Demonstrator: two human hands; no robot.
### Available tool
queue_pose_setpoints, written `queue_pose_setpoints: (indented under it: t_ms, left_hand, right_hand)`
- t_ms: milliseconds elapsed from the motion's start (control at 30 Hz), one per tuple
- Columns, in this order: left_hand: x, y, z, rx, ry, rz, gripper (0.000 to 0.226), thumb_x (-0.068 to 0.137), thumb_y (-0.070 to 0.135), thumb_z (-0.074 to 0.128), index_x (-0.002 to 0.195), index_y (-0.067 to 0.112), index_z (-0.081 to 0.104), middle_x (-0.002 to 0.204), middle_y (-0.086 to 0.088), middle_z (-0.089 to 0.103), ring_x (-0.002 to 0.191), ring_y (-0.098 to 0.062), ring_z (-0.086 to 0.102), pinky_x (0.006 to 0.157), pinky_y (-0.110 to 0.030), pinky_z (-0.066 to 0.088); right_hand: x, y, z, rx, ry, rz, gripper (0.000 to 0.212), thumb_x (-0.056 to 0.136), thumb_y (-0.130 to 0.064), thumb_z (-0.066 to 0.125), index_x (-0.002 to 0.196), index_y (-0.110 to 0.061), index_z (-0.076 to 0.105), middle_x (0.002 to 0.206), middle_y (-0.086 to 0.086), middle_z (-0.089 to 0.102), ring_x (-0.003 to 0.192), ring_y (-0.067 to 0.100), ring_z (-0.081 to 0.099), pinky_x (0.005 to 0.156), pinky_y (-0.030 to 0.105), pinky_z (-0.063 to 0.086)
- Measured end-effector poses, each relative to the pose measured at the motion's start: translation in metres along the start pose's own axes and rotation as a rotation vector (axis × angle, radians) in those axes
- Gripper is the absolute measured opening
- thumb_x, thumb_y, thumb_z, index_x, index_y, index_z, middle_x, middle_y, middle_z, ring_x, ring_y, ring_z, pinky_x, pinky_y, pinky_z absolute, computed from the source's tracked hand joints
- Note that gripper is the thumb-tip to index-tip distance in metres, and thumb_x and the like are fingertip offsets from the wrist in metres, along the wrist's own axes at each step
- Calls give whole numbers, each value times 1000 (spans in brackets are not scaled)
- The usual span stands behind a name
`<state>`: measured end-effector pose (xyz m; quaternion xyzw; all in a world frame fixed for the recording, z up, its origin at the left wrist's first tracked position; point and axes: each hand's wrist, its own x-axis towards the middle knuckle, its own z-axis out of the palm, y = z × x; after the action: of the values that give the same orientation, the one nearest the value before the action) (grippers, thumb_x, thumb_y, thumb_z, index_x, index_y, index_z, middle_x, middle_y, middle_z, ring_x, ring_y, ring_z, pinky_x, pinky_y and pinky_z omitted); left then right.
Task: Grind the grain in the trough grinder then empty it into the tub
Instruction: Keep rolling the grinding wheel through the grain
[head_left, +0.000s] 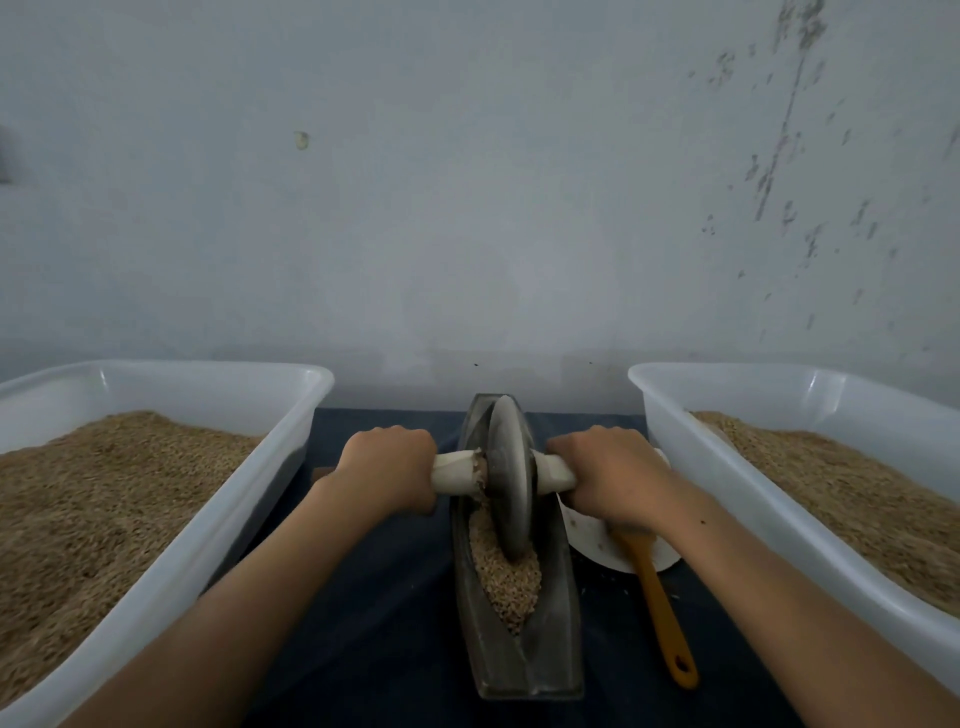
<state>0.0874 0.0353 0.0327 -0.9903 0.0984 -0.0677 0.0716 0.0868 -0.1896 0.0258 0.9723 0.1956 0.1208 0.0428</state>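
Observation:
A dark boat-shaped trough grinder (556, 644) lies lengthwise on the dark cloth in front of me. Tan grain (506, 577) fills its groove from the middle toward me. A grey grinding wheel (510, 467) stands upright in the trough's far half, on a pale wooden axle. My left hand (387, 467) grips the axle's left handle (457, 470). My right hand (610, 475) grips the right handle (556, 470). A white tub (291, 447) of grain stands at the left, another white tub (675, 431) of grain at the right.
A white plate (592, 535) lies right of the trough, partly under my right hand. An orange-handled brush or spatula (660, 603) rests on it, handle toward me. A grey wall rises close behind the table. Dark cloth (363, 613) shows between the tubs.

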Motion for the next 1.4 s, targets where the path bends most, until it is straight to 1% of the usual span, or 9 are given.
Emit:
queue_pose_setpoints:
  t_ms: [200,300,500,600,767,900,1167,1267,1400]
  left_hand:
    - [0,0,0,0,-24,11,40,77,36,68,111,19,57,82,4,52,74,-15,51,65,-28,40]
    - [1,0,4,16,84,9,31,80,33,64,108,22,58,86,4,58,77,-16,55,64,-28,37]
    - [1,3,15,24,393,11,15,90,31,51,103,23,52,93,4,61,84,-17,59,63,-28,33]
    - [1,3,15,18,370,17,16,89,31,52,102,24,52,93,3,62,84,-17,59,63,-28,34]
    - [0,1,5,20,90,19,29,81,32,62,108,20,59,87,3,59,77,-16,56,65,-28,39]
    - [0,0,-2,3,-33,22,39,78,36,68,111,18,57,84,4,54,74,-15,51,65,-28,40]
    - [2,2,8,1,217,1,22,84,32,57,104,25,56,93,3,61,82,-17,57,64,-29,35]
    - [2,4,14,26,360,-8,16,87,31,53,102,24,53,89,5,60,73,-14,50,62,-28,32]
    - [1,2,12,29,310,14,19,87,32,54,103,23,55,91,4,61,72,-13,47,63,-27,33]
  right_hand:
    - [1,3,-4,22,-89,-23,14,81,-31,62,83,-36,50,77,-11,55,72,12,54,51,23,28]
    - [0,1,0,12,-19,-8,15,84,-30,59,83,-34,45,78,-10,53,74,14,53,52,26,27]
    - [-1,-3,12,21,167,60,9,91,-26,52,100,-24,50,90,-2,63,83,22,60,69,34,44]
    - [-2,-3,11,-2,153,61,10,90,-26,53,99,-24,49,90,-1,63,82,22,60,66,34,42]
    - [-2,-1,-3,12,-28,2,12,84,-28,60,87,-31,49,82,-6,58,79,17,58,55,26,32]
    - [-1,0,-9,38,-140,-15,12,81,-30,64,91,-31,56,80,-8,57,74,13,55,53,24,31]
    - [-1,-4,7,-4,115,42,10,90,-28,53,90,-30,44,86,-4,61,77,20,57,62,31,34]
    - [-1,-4,12,5,174,62,8,92,-26,52,95,-27,45,86,-4,61,76,19,56,62,31,31]
    - [-2,-2,8,8,113,41,13,89,-29,54,91,-29,41,86,-4,61,77,18,57,62,30,33]
